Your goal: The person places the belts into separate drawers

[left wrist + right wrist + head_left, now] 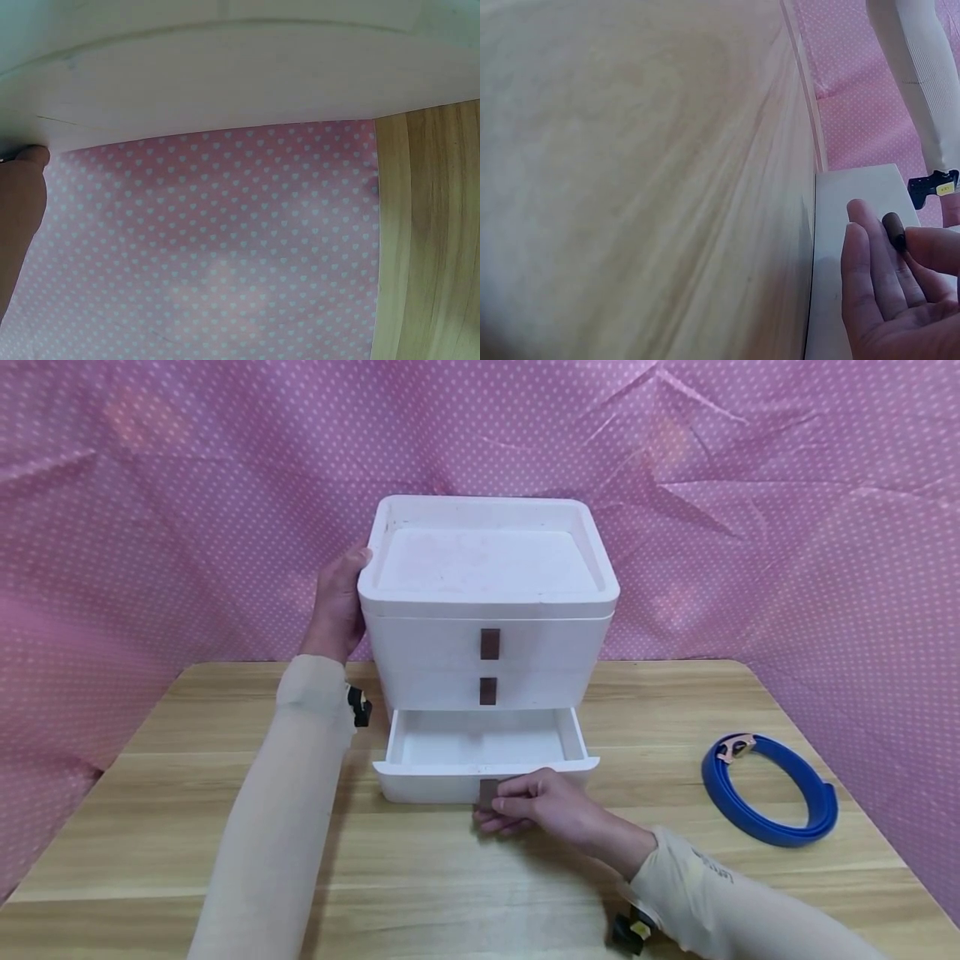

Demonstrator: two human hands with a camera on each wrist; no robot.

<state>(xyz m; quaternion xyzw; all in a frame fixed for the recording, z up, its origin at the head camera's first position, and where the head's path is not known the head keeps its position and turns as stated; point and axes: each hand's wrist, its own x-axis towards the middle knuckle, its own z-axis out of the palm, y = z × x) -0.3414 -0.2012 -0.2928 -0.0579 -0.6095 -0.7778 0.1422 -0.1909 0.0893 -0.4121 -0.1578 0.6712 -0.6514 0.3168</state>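
A white drawer cabinet (487,647) with brown tab handles and a rimmed top stands on the table. Its bottom drawer (431,787) is pulled out, and the visible inside is bare. My left hand (339,602) rests against the cabinet's left side, near the top rim; most of its fingers are hidden in the head view. In the left wrist view, a digit (30,169) touches the white wall. My right hand (543,807) pinches the brown tab handle (488,793) of the bottom drawer, also seen between thumb and fingers in the right wrist view.
A coiled blue belt (772,831) with a pinkish metal buckle lies on the right of the wooden table (420,893). Pink dotted cloth (225,485) hangs behind the cabinet and along the sides.
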